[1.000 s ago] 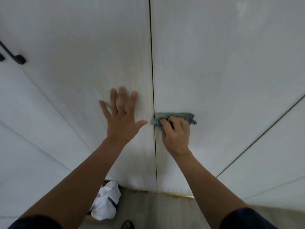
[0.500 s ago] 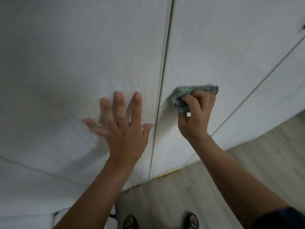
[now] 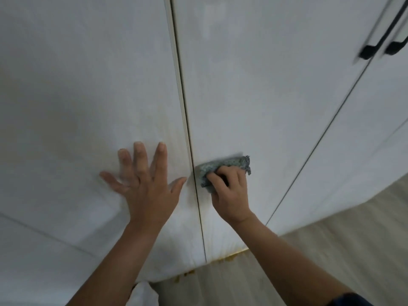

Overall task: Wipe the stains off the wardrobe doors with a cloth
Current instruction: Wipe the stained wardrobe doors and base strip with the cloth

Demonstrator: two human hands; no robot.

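Left hand (image 3: 145,186) flat on left door (image 3: 88,85), just left of the seam (image 3: 185,120). Right hand (image 3: 229,191) on right door (image 3: 254,85) just across it, cloth (image 3: 223,166) between fingers and panel. Two handles (image 3: 375,45) far upper right; floor (image 3: 331,250) below the doors.

Pale plank floor (image 3: 331,250) stretches below and right of the right hand (image 3: 229,191). Yellow-brown specks (image 3: 229,259) dot its edge, just under that wrist. A white crumpled thing (image 3: 143,293) peeks in well below the left hand (image 3: 148,191).

No readable text, labels, brands, numbers or signs anywhere.
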